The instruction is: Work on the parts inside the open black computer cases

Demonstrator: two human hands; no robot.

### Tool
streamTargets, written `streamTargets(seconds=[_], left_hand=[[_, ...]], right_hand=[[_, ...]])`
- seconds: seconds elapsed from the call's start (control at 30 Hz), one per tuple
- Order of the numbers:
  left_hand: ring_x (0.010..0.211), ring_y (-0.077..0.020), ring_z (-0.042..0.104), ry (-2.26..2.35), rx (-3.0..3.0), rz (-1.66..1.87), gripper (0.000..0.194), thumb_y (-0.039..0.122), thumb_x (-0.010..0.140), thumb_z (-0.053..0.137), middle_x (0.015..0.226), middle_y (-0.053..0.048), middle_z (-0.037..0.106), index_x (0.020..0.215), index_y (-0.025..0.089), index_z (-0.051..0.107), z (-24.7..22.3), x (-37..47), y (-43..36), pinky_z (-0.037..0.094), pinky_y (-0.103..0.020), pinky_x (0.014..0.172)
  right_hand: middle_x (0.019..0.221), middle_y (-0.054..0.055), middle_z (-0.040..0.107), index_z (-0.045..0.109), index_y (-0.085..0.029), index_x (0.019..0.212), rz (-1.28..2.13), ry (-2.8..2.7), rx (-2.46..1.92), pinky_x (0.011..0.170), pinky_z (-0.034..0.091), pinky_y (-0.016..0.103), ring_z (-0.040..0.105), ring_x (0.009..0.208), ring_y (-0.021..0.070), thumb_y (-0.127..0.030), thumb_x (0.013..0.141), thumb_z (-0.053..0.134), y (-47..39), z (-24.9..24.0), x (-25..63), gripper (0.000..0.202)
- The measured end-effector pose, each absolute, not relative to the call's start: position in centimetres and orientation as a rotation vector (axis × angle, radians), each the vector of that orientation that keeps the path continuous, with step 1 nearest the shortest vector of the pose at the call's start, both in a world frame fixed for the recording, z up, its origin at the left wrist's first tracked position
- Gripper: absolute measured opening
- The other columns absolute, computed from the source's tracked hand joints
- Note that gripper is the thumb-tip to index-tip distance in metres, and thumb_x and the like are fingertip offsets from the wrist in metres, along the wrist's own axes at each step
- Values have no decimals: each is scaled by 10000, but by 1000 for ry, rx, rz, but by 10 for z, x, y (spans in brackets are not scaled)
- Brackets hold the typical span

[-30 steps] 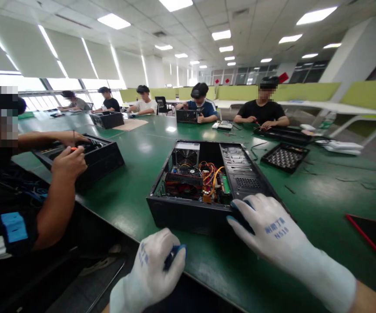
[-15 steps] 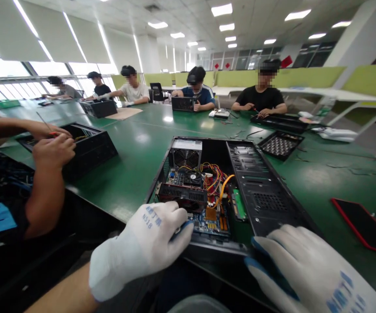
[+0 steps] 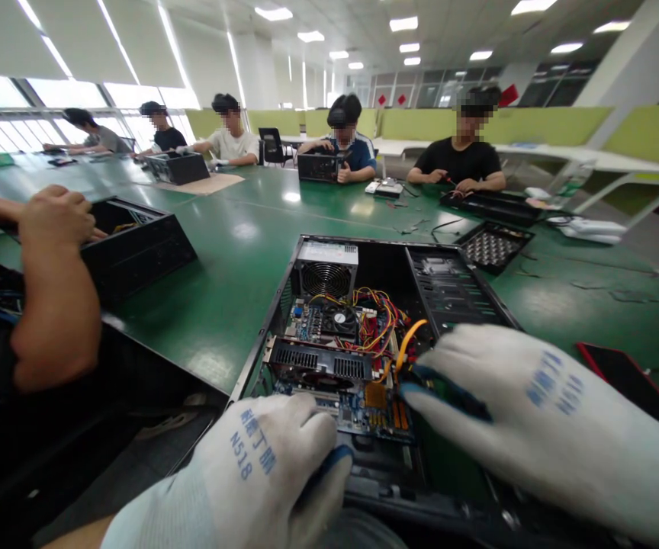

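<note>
An opened desktop computer case [image 3: 249,366] lies in front of me, its motherboard [image 3: 358,415], power supply [image 3: 326,273] and graphics card [image 3: 318,362] showing. My left hand [image 3: 278,465], in a white glove with blue on the palm side, is curled on the near left edge of the case; its fingertips are partly hidden. My right hand [image 3: 490,389], gloved alike, reaches over the case's right side. Its thumb and fingers are slightly apart, beside the lower end of an orange cable [image 3: 406,347]. Whether they touch the cable is unclear.
At left a co-worker's arm [image 3: 58,282] reaches into another black case [image 3: 140,248]. A black panel with a red edge [image 3: 615,374] lies at right. Farther back are a dark tray [image 3: 495,245] and several people at the green table [image 3: 238,252].
My right hand has moved from the case's near right edge inward to the orange cable. My left hand appears lower and closer in view. The neighbour's screwdriver is no longer visible.
</note>
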State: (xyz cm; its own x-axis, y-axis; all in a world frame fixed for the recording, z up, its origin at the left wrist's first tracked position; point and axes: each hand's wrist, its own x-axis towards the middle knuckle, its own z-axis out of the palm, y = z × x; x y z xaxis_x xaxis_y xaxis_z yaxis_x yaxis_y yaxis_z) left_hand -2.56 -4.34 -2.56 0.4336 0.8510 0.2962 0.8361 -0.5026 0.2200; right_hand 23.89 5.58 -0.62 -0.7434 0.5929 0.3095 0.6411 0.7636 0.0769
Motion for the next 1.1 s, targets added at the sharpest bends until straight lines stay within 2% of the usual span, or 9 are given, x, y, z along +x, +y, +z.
streamTargets(seconds=[0.07,0.13,0.3,0.43,0.53,0.6,0.77,1.0,1.1], left_hand=[[581,-176,614,1543,2614,614,189,296,948,593,760,-11,647,776,256,525,-26,-26,-43,424,-317,486],[577,-169,600,1540,2599,642,194,285,943,592,749,-3,633,770,256,508,-28,-26,-43,402,-314,485],[574,-161,567,1547,2581,682,188,296,940,588,746,4,612,783,257,493,-34,-29,-42,371,-319,491],[588,-163,590,1542,2578,672,185,290,937,596,755,3,625,785,255,497,-29,-29,-43,396,-317,489],[631,-174,636,1574,2561,645,140,282,943,602,788,-4,659,821,254,538,-23,-28,-45,468,-312,529],[651,-180,652,1595,2551,653,118,273,948,597,798,-9,671,837,254,559,-21,-26,-47,498,-312,555],[601,-169,626,1586,2556,686,153,269,926,616,759,0,654,795,253,540,-24,-26,-47,478,-310,506],[577,-166,612,1574,2569,678,183,271,911,634,749,1,638,776,254,512,-27,-28,-44,457,-299,463],[587,-166,614,1534,2576,660,183,268,913,625,759,-1,639,777,256,503,-29,-29,-43,453,-301,463]], right_hand=[[889,71,743,726,-246,943,-271,-2819,-917,746,476,371,675,821,239,-570,1024,482,88,10,212,414],[963,113,754,727,-193,1015,-334,-2922,-989,788,485,381,697,906,277,-576,1009,510,116,16,186,440],[1206,226,734,710,-91,1223,-239,-3227,-1209,892,507,417,694,1125,364,-609,914,633,163,-9,135,607],[1274,193,728,666,-106,1319,-49,-3304,-1185,895,532,365,705,1152,325,-716,821,678,186,-39,117,788],[1233,174,744,679,-120,1275,5,-3284,-1171,868,542,334,726,1117,300,-695,819,674,193,-46,116,733],[1204,185,748,693,-119,1234,-28,-3251,-1165,862,547,351,730,1102,320,-681,796,690,191,-43,118,712],[1127,191,763,719,-123,1182,-115,-3204,-1167,808,562,403,742,1028,364,-728,707,711,178,-30,118,769],[1121,172,775,740,-135,1150,-112,-3221,-1199,793,555,363,751,1021,325,-676,778,679,179,-35,116,659],[1142,180,762,717,-125,1186,-122,-3211,-1159,825,552,373,741,1048,333,-673,774,689,177,-35,117,686]])
